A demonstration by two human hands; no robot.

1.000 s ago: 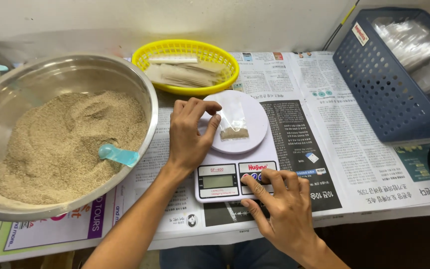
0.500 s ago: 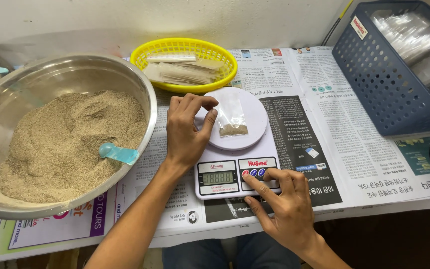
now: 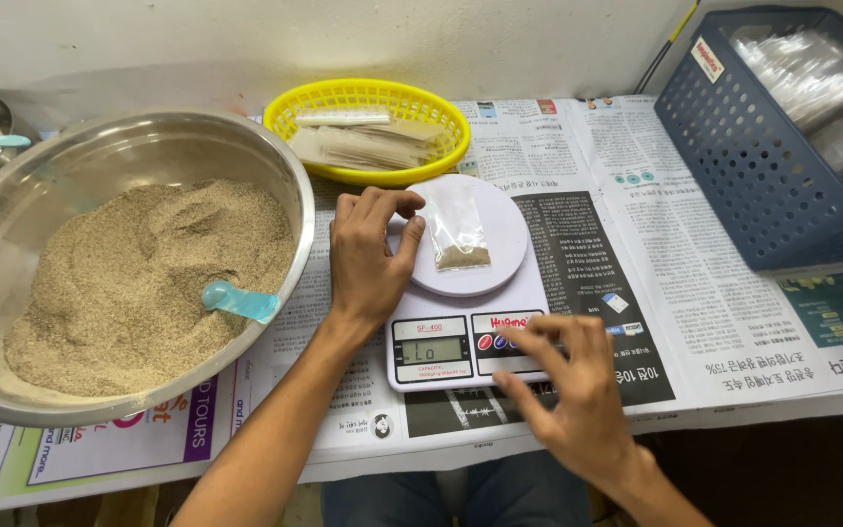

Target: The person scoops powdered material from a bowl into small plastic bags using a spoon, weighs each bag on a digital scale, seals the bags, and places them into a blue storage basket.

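A white digital kitchen scale (image 3: 529,293) sits on newspaper in the middle. On its round platform lies a small clear plastic bag (image 3: 458,234) with a little tan powder at its bottom end. My left hand (image 3: 368,259) rests at the platform's left rim, fingers curled, thumb and forefinger close to the bag's edge. My right hand (image 3: 568,385) hovers over the scale's button panel with fingers spread, slightly blurred. The scale's display (image 3: 430,349) is lit.
A large steel bowl (image 3: 290,185) of tan powder with a light blue scoop (image 3: 238,301) stands at left. Behind the scale is a yellow basket (image 3: 431,107) of filled packets. A blue perforated crate (image 3: 734,166) with clear bags sits at right. Newspaper (image 3: 695,283) covers the table.
My right hand has lifted off the scale's buttons and spread its fingers. The display now shows a reading. My left hand and the bag have stayed put.
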